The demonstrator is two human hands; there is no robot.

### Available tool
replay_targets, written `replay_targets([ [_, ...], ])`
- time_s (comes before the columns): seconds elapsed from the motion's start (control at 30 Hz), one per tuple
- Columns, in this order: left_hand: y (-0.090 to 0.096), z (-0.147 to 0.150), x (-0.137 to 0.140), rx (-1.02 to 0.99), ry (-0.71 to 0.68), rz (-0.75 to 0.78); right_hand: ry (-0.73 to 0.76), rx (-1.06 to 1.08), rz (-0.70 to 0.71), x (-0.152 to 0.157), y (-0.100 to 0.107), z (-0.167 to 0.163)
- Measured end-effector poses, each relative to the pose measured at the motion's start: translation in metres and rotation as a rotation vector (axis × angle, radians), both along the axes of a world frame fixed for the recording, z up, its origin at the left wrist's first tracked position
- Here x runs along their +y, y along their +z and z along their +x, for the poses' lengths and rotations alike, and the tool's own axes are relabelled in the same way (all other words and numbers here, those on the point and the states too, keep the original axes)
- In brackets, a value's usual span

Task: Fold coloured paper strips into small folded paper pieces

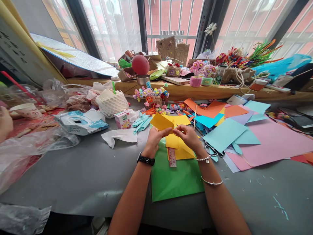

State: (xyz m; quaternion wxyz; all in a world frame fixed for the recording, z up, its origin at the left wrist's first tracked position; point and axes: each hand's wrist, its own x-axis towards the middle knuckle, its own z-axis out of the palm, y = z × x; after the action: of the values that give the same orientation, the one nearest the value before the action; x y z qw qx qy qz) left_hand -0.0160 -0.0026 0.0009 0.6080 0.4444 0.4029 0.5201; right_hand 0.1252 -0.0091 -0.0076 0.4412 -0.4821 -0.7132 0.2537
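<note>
Tall windows (112,32) along the back, dark frames (143,26). White bars (181,16) and a pinkish wall (168,14) visible through the panes. Light: daylight from the window side. Brownish-yellow ledge (181,93) runs below the windows. Grey table (97,176) in the foreground; faint glare toward its near edge. Area beneath: dark.

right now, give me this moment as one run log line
left hand: holds yellow paper | right hand: at its edge | below: green sheet
</note>
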Motion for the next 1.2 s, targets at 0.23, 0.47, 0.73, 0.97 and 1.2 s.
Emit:
replay_targets([
  [0.23, 0.002, -0.001, -0.001, -0.031, 0.054, -0.046, -0.02, -0.098, 0.087, -0.004, 0.005, -0.007],
  [0.47, 0.002, 0.0, 0.0, -0.008, 0.06, -0.038, 0.062, -0.016, 0.02, -0.001, 0.0, -0.002],
  [0.73, -0.004, 0.0, 0.003, 0.069, 0.069, 0.037, -0.016, 0.084, -0.023, 0.002, -0.003, 0.0],
  [0.97, -0.008, 0.0, 0.007, 0.108, 0.049, 0.149, -0.016, 0.057, -0.059, 0.003, -0.004, 0.002],
  [1.2, -0.008, -0.001, 0.007, 0.115, 0.012, 0.202, -0.016, 0.02, -0.029, 0.001, -0.001, 0.001],
])
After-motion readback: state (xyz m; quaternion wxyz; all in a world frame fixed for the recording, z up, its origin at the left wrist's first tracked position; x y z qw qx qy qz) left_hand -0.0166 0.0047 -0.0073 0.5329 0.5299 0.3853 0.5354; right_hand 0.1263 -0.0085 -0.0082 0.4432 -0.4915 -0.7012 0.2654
